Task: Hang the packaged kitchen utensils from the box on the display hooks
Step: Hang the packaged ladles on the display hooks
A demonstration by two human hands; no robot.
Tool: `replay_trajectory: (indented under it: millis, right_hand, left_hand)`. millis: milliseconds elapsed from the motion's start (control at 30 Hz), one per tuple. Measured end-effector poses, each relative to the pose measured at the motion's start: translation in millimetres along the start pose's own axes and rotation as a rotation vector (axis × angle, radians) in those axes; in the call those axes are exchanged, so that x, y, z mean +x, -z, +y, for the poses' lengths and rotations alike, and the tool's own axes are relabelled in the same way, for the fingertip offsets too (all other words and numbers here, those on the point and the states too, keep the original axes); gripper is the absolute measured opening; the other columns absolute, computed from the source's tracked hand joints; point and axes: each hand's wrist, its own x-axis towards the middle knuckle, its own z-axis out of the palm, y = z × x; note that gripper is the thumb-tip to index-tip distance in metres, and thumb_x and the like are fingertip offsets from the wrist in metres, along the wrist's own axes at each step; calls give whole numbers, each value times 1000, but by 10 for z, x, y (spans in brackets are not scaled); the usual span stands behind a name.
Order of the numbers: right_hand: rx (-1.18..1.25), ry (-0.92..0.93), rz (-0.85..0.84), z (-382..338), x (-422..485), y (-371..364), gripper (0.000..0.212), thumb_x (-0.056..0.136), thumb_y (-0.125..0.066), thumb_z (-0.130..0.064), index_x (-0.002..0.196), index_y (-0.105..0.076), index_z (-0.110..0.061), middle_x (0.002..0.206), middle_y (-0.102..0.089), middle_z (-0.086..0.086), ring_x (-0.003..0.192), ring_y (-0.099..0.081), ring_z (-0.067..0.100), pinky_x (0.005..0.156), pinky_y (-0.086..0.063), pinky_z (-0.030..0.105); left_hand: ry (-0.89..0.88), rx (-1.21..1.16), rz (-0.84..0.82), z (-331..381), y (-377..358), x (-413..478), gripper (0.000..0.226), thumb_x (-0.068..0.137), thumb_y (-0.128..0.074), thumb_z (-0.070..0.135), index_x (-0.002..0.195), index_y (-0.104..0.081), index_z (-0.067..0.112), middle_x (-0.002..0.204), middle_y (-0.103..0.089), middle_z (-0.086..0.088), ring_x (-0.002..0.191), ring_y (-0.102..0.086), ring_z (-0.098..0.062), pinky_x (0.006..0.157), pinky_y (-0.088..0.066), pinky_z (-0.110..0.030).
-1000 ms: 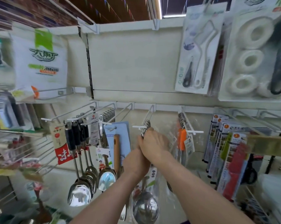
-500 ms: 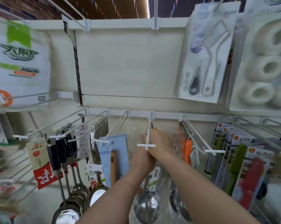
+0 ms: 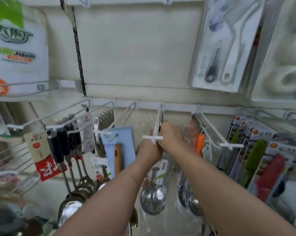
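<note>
A white display hook (image 3: 156, 129) juts out from the wall rail at centre, ending in a white crossbar. Both my hands are raised under it. My left hand (image 3: 148, 150) and my right hand (image 3: 172, 136) press together around the top of a packaged steel ladle (image 3: 153, 198), which hangs below them in clear wrap with its bowl down. The package's top and my fingertips are hidden behind the hook and each other. More wrapped ladles (image 3: 189, 200) hang to the right.
Neighbouring hooks carry black-handled ladles (image 3: 72, 169), a blue card with a wooden handle (image 3: 117, 150), orange-tagged utensils (image 3: 199, 138) and coloured boxed tools (image 3: 256, 155). Above hang a lint-roller pack (image 3: 223, 45) and a white bag (image 3: 16, 46).
The view has moved closer and lower onto the hook. My two hands stay together at the hook's front end, shifted slightly along it; the ladle still hangs below them.
</note>
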Motion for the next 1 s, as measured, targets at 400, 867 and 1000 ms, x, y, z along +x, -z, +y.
replay_trajectory:
  millis: [400, 867, 1000]
  right_hand:
    - [-36, 84, -128, 214, -271, 103, 21, 93, -53, -28, 97, -69, -15, 95, -69, 7, 88, -64, 27, 73, -50, 33]
    - [24, 340, -168, -169, -739, -22, 28, 96, -43, -31, 90, -64, -14, 93, -64, 10, 85, -59, 28, 69, -42, 30]
    - [55, 392, -102, -372, -842, -160, 35, 96, -42, -47, 86, -61, -19, 96, -67, 8, 91, -61, 29, 70, -43, 32]
  left_hand:
    - [10, -171, 5, 140, 234, -395, 25, 94, -47, 17, 111, -57, 2, 109, -65, -19, 102, -61, -37, 75, -45, -36]
    - [287, -172, 284, -477, 478, -1080, 23, 90, -55, 38, 91, -54, 15, 76, -55, 3, 84, -61, -27, 62, -41, -32]
    - [338, -42, 252, -709, 550, -1022, 35, 85, -53, 52, 90, -53, 17, 91, -63, -3, 84, -63, -27, 70, -49, -34]
